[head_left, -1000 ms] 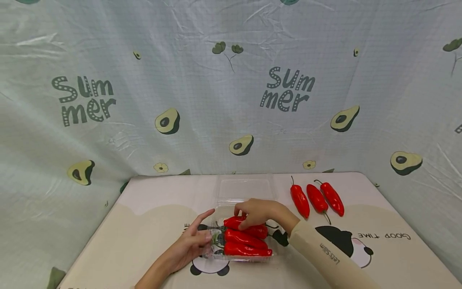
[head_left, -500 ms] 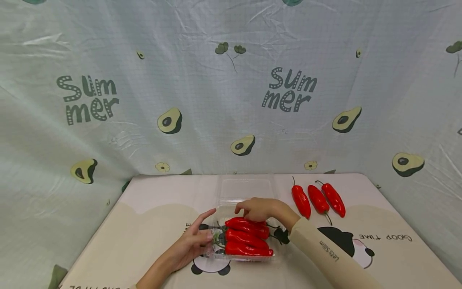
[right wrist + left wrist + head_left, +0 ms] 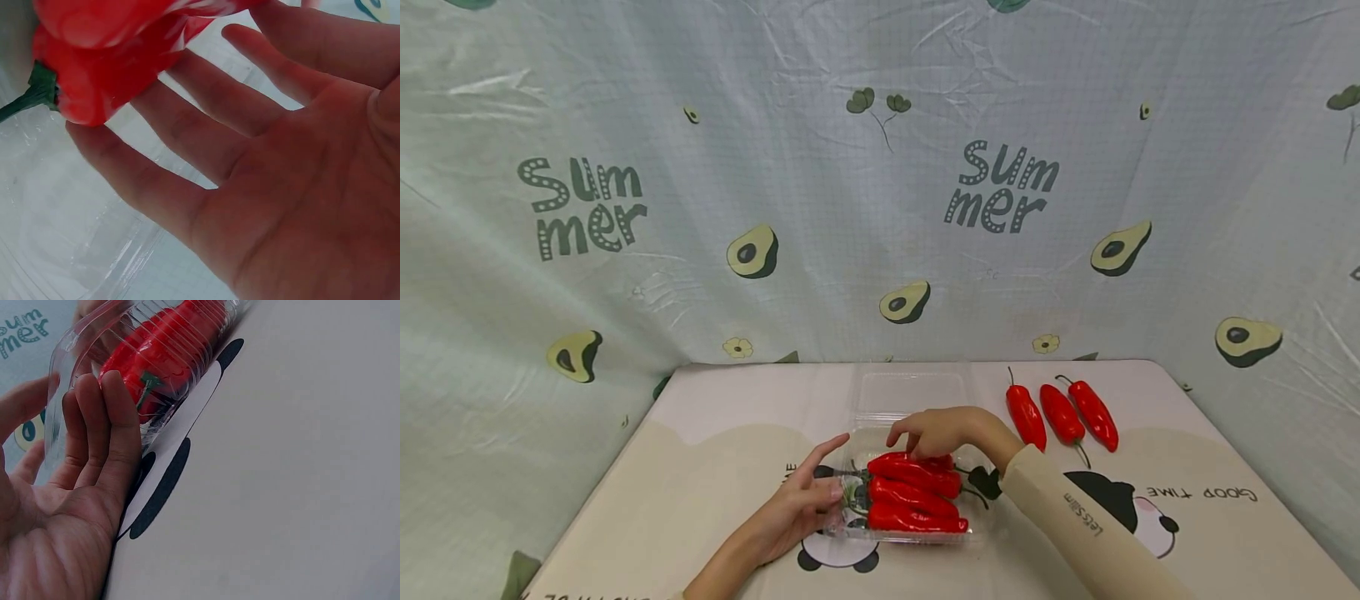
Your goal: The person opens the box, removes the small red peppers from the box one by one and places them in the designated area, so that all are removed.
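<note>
Several red chili peppers (image 3: 913,504) lie side by side in a clear plastic clamshell container (image 3: 925,537), their green stems toward its left and right ends. My left hand (image 3: 793,500) rests against the container's left end; in the left wrist view its fingers lie nearly straight along the clear wall. My right hand (image 3: 936,429) reaches in from the back right, fingertips touching the rearmost pepper (image 3: 887,461). In the right wrist view, long, slightly bent fingers meet the underside of a red pepper (image 3: 87,94); the thumb lies near the upper edge, its contact partly cut off.
The container's clear lid (image 3: 913,392) lies folded back behind it. Three loose red peppers (image 3: 1062,414) lie at the back right of the table (image 3: 715,450), which has a panda print. An avocado-patterned curtain (image 3: 820,208) hangs behind.
My right fingers have left the top of the rear pepper and moved behind it. The rear peppers now show as separate layers, one shifted toward me. The left hand stays in place.
</note>
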`<state>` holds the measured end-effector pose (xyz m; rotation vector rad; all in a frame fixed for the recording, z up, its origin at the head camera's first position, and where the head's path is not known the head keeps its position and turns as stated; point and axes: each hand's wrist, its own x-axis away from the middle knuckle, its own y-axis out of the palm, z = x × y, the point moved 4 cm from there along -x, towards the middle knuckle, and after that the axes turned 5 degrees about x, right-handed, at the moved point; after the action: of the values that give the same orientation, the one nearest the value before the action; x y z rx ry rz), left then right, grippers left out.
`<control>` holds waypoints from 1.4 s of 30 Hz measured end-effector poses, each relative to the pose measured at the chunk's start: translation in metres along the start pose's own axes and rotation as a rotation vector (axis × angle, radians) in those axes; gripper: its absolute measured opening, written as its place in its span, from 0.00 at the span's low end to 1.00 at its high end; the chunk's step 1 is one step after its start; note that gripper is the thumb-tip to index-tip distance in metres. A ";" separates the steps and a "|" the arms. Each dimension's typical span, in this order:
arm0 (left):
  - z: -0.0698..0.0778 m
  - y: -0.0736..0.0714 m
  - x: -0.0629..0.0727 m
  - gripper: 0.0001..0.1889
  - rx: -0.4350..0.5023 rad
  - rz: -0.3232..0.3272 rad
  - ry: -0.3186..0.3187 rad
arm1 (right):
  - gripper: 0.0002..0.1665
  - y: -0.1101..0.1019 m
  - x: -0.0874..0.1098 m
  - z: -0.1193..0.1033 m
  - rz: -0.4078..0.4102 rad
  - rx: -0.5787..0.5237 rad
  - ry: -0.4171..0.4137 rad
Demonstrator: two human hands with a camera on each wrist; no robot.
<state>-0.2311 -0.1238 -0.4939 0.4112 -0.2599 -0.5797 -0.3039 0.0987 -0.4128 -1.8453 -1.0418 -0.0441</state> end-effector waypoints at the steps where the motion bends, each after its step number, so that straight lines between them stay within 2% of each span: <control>1: 0.000 0.000 0.000 0.42 0.000 0.001 0.000 | 0.26 0.000 0.000 0.000 -0.003 0.004 -0.001; 19: 0.001 0.001 0.000 0.41 -0.006 0.007 -0.003 | 0.22 -0.004 0.000 0.007 0.047 -0.006 -0.032; 29: -0.001 -0.002 0.000 0.41 -0.010 0.047 -0.036 | 0.22 -0.003 -0.001 0.004 0.090 0.024 -0.054; 36: -0.002 -0.003 0.000 0.41 -0.012 0.037 -0.029 | 0.24 0.000 -0.002 0.002 0.107 0.089 -0.058; 42: -0.002 -0.002 0.000 0.41 -0.007 0.021 -0.018 | 0.25 0.003 -0.003 0.002 0.120 0.087 -0.027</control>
<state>-0.2309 -0.1248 -0.4962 0.3958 -0.2793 -0.5640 -0.3043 0.0977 -0.4172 -1.8301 -0.9352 0.0964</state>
